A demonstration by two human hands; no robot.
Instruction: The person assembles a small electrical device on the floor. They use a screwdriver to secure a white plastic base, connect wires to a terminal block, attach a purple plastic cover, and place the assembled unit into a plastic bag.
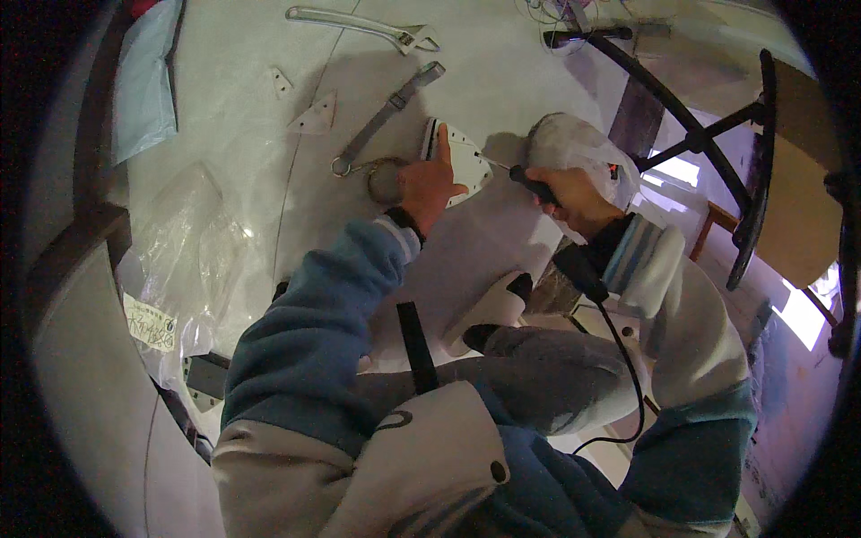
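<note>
1. The scene was dim, with a cool bluish cast over the pale floor [502, 81].
2. The brightest light came in at three to four o'clock, blown out in patches.
3. Soft shadows fell beside both arms.
4. Fisheye bending curved straight edges near the rim; the corners were black.
5. The clear plastic bag [184, 242] at nine o'clock showed faint glare.

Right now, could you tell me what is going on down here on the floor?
A person is crouched over a pale floor. Their left hand presses down on a white triangular bracket, index finger stretched along it. Their right hand grips a black-handled screwdriver whose tip meets the bracket's edge. An adjustable wrench, a flat metal strap and a crumpled plastic bag lie nearby.
</note>
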